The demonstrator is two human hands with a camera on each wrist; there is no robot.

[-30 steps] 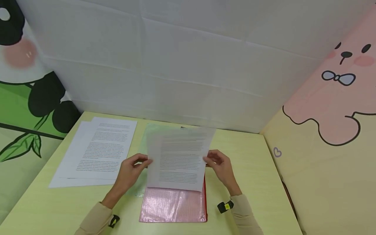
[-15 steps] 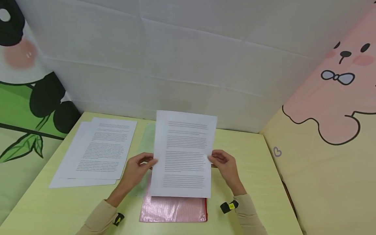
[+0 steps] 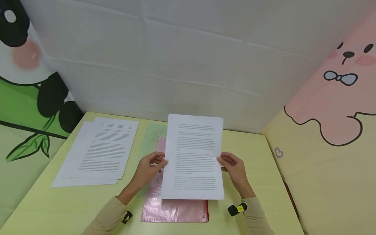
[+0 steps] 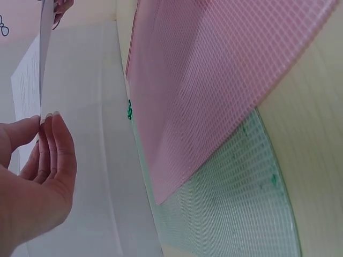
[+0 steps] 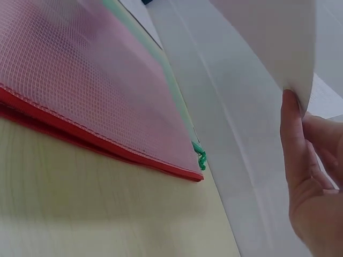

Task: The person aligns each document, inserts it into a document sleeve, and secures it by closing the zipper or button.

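Observation:
A printed sheet of paper (image 3: 194,156) is held up above the table, text side facing the head camera. My left hand (image 3: 150,168) pinches its left edge between thumb and fingers; my right hand (image 3: 234,169) pinches the right edge. Both wrist views show the sheet raised over a pink mesh zipper pouch (image 4: 198,80), whose red zipper edge (image 5: 96,136) runs along its right side. Under the pink pouch lies a green mesh pouch (image 4: 241,193), shifted to the left and far side. The sheet hides part of both pouches in the head view.
Several printed sheets (image 3: 102,150) lie overlapped on the left of the pale wooden table (image 3: 255,182). A white wall (image 3: 199,65) stands at the table's back edge, with cartoon-printed walls to the left and right. A green cord pull (image 5: 200,155) sticks out beyond the pouch's far corner.
Both hands have carried the sheet to the right, still pinching its sides. It was pale behind a translucent cover at first and now shows bright white, with more of the pink pouch uncovered at left.

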